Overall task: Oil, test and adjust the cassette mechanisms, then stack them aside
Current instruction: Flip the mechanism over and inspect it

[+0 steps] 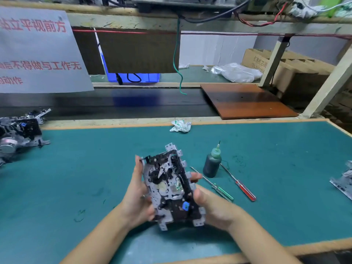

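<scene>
Pretty clearly a small electronics assembly workshop: a cassette mechanism [171, 187] is held between the left hand [138, 193] and right hand [211, 204] over a green bench mat [95, 178], with an oil bottle [212, 164] and two screwdrivers [224, 191] laid just right of the right hand. More mechanisms [17, 134] are piled far off to the left of the left hand, and a conveyor belt [133, 105] is seen beyond both hands. Above that, a printed notice in red Chinese characters [40, 52], dangling wires [178, 60] and cardboard cartons [285, 67] are hung or stacked around a wooden frame.
</scene>
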{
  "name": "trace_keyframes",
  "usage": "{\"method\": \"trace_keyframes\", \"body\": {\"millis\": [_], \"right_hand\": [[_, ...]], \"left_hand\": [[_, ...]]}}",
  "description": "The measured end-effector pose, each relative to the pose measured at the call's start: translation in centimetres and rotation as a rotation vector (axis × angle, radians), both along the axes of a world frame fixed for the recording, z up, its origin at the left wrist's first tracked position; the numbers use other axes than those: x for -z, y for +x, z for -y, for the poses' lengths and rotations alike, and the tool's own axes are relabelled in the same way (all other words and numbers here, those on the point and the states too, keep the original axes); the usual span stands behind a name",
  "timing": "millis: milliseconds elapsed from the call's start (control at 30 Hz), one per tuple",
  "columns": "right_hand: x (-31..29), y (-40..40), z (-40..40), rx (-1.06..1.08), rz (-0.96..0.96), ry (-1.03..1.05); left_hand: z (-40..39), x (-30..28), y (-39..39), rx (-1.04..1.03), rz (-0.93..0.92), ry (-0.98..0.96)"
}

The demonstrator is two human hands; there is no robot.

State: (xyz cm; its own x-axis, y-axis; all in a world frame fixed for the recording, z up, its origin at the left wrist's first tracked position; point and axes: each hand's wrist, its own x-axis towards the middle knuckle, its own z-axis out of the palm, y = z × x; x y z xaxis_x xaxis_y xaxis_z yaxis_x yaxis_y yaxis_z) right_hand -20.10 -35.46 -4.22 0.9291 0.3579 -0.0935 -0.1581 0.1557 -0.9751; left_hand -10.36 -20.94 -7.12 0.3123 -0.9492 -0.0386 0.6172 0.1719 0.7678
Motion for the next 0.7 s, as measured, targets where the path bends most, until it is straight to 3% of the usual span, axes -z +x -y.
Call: {"method": "trace_keyframes", "body": {"millis": [67,133,200,300,367,533,700], "right_hand": [[0.7,0.1,-1.1,0.076,-0.006,0.056],[1.2,0.3,-1.2,0.339,-0.015,-0.159],[1.6,0.2,-0.6,0.662,0.175,-0.486],[2.4,-0.8,1.8,1.071,0.550,-1.249],[3.1,-1.5,2.5,1.062,0.531,-1.568],[4.4,-3.3,3.8,0.954,0.373,-1.561],[3.4,-1.8,3.8,0.807,0.242,-1.631]], "left_hand": [[0.8,-0.5,-0.1,0.051,-0.158,-0.193],[0.7,-0.7,0.3,0.027,-0.228,-0.282],[0.0,-0.1,0.9,-0.001,-0.233,-0.272],[-0.2,1.0,1.3,-0.127,-0.284,-0.139],[0.0,1.8,1.3,-0.222,-0.306,-0.032],[0.4,1.9,0.9,-0.205,-0.340,0.152],[0.3,2.5,1.1,-0.179,-0.328,0.176]]}}
